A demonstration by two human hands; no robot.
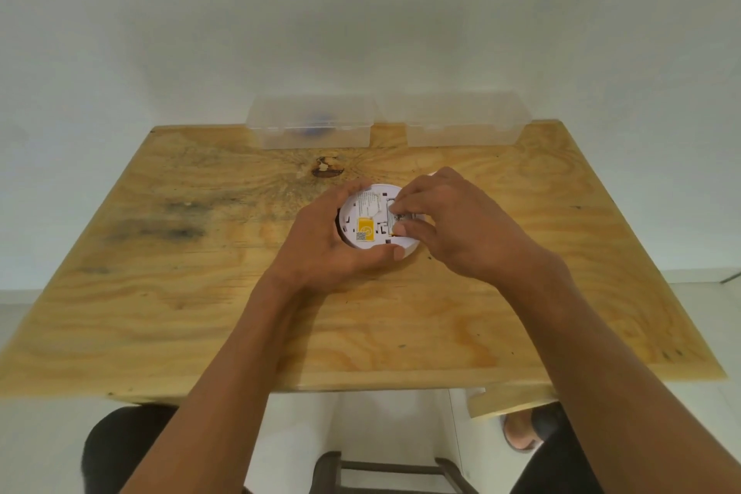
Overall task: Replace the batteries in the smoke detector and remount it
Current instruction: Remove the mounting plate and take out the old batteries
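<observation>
Centrally, round white plastic smoke detector (367, 223), left hand (339, 241) cupping, grainy plywood table (200, 293)

A plain room in a home, by the look of it: a rough plywood bench (248, 317) stands against a bare white wall (361, 12). Two clear plastic storage boxes (312, 124) sit at the bench's far edge, and pale floor tiles (385, 429) show below its near edge.

The round white plastic smoke detector (371, 221) lies mid-table on the plywood table (200, 313) — two clear plastic boxes (312, 124) behind it, side by side.
</observation>
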